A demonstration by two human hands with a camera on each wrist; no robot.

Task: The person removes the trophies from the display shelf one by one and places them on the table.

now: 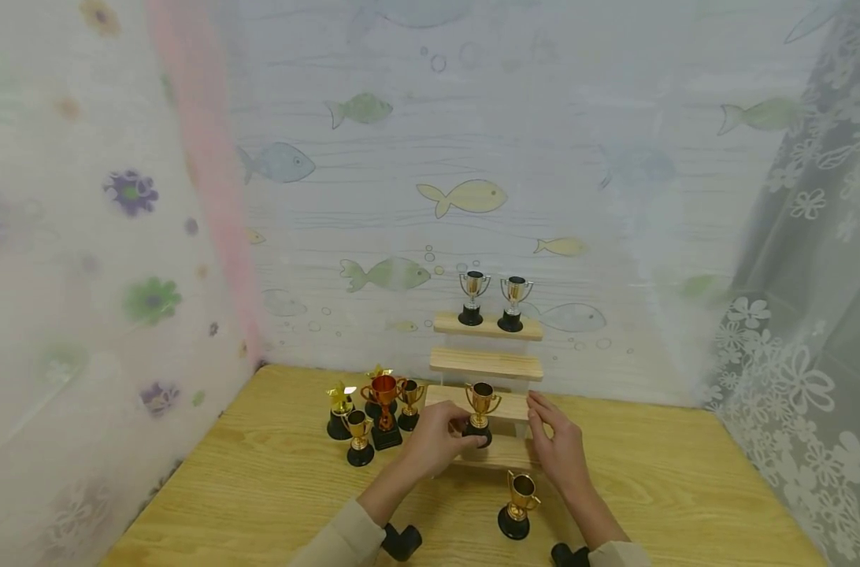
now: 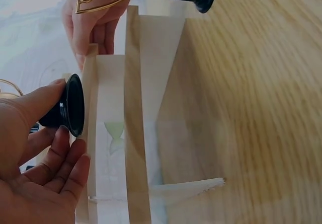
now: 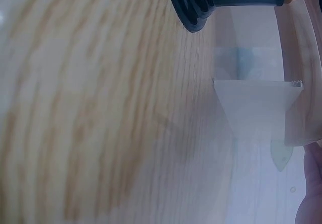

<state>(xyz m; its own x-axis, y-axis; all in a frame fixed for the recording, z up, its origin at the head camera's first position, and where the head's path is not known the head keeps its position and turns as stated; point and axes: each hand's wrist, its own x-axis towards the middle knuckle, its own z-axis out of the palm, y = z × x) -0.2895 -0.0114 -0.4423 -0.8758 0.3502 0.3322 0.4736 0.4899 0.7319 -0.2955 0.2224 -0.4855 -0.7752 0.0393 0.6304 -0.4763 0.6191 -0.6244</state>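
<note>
My left hand (image 1: 433,442) pinches a small gold trophy cup (image 1: 482,398) by its black base, in front of a stepped wooden shelf (image 1: 487,363). In the left wrist view the underside of that black base (image 2: 75,105) faces the lower planks, tilted in the fingers. At the shelf's right end, my right hand (image 1: 561,447) rests its extended fingers against a plank edge. Two silver trophy cups (image 1: 475,293) stand on the top step. Another gold trophy cup (image 1: 522,492) stands on the table between my forearms.
Left of the shelf several trophies are grouped on the wooden table (image 1: 657,472), among them a red-orange cup (image 1: 385,394) and a gold star trophy (image 1: 341,402). A fish-patterned curtain (image 1: 465,157) hangs behind, and translucent side panels (image 3: 259,103) support the planks.
</note>
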